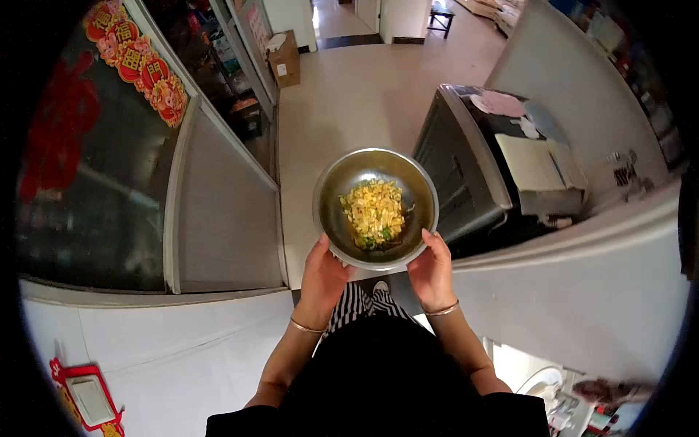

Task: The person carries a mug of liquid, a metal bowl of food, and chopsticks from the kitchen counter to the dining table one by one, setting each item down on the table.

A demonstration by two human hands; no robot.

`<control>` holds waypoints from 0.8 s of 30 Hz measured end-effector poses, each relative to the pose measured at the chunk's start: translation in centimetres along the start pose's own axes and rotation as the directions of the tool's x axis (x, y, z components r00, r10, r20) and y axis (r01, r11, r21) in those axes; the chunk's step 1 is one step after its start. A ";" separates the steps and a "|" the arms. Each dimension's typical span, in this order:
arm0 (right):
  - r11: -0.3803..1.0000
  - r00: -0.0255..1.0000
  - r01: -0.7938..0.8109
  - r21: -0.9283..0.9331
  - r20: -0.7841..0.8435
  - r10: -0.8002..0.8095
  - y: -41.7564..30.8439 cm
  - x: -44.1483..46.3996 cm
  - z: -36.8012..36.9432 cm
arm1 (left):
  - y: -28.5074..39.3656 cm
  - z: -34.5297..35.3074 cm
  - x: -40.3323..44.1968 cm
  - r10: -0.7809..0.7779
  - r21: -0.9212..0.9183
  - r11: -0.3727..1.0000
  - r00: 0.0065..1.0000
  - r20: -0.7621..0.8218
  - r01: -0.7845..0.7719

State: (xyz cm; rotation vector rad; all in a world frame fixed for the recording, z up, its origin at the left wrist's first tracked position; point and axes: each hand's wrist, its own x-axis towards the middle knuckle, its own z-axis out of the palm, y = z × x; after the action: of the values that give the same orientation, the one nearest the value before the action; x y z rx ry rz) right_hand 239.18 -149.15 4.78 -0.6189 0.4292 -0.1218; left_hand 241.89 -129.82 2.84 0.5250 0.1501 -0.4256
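Note:
A round metal bowl (331, 182) is held out in front of my body, over the floor at a doorway. Inside it lies a heap of chopped yellow food with green bits (373, 210), which looks like scrambled egg with scallion. My left hand (324, 273) grips the lower left of the bowl, thumb at the rim and fingers partly hidden underneath. On the lower right, my right hand (433, 271) holds the bowl the same way. Each wrist wears a bangle.
A sliding door with a frosted panel (226, 211) stands to the left. On the right is a dark appliance (466, 160) with papers and cloths on top. A cardboard box (285, 60) sits by the far left wall, and a small dark stool (440, 18) stands farther back.

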 end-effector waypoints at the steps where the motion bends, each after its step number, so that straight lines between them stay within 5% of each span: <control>1: 1.000 1.000 -0.007 0.003 0.026 0.007 -0.4 1.9 1.5 | 1.2 0.6 1.3 0.004 -0.012 1.000 1.000 -0.013 -0.004; 13: 0.997 0.997 -0.026 0.069 0.069 0.021 -1.0 30.6 11.8 | 11.7 1.0 28.9 -0.013 -0.024 1.000 0.993 -0.114 0.011; 21: 0.987 0.986 0.053 0.150 0.146 -0.075 -5.1 47.8 19.7 | 20.4 5.4 48.7 -0.082 0.091 0.992 0.995 -0.050 0.086; 24: 0.979 0.993 0.101 0.179 0.046 -0.110 -6.7 53.3 20.1 | 20.8 6.8 55.7 -0.131 0.085 0.988 0.991 -0.010 0.131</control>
State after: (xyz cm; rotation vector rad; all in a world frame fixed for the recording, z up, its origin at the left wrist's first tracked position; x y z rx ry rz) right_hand 296.08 -156.46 4.52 -0.4695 0.3278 -0.2407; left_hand 301.25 -136.84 4.42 0.6019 0.1719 -0.5611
